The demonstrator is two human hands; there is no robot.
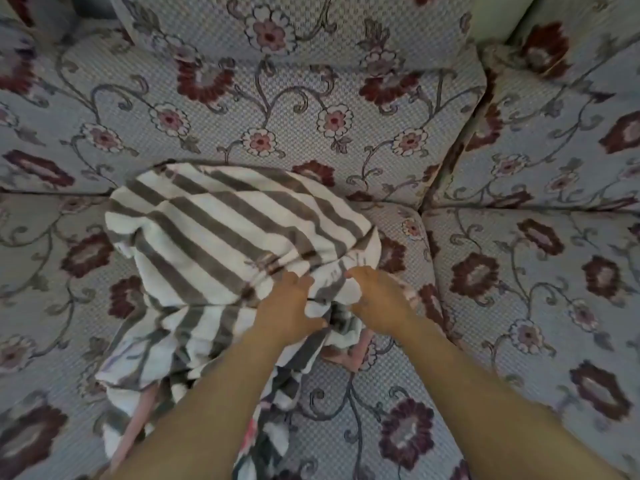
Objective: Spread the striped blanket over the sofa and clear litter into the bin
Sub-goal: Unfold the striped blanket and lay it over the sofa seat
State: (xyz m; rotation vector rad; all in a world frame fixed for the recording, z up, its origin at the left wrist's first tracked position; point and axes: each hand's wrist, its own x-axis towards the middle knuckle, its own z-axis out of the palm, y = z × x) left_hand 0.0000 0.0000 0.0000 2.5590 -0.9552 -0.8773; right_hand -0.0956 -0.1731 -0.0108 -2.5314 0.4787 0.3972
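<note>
The grey-and-white striped blanket [214,233] lies bunched in a heap on the middle seat cushion of the floral sofa [263,109], its lower part trailing down over the front edge. My left hand [291,306] clutches a fold of the blanket near its right side. My right hand [377,299] grips the bunched cloth just beside it, fingers pressed into the fabric. A pink patterned underside of the blanket shows below my hands. No litter or bin is in view.
The sofa has grey checked fabric with dark red flowers. A back cushion [270,29] stands at the top, and another seat cushion [540,299] lies to the right across a seam.
</note>
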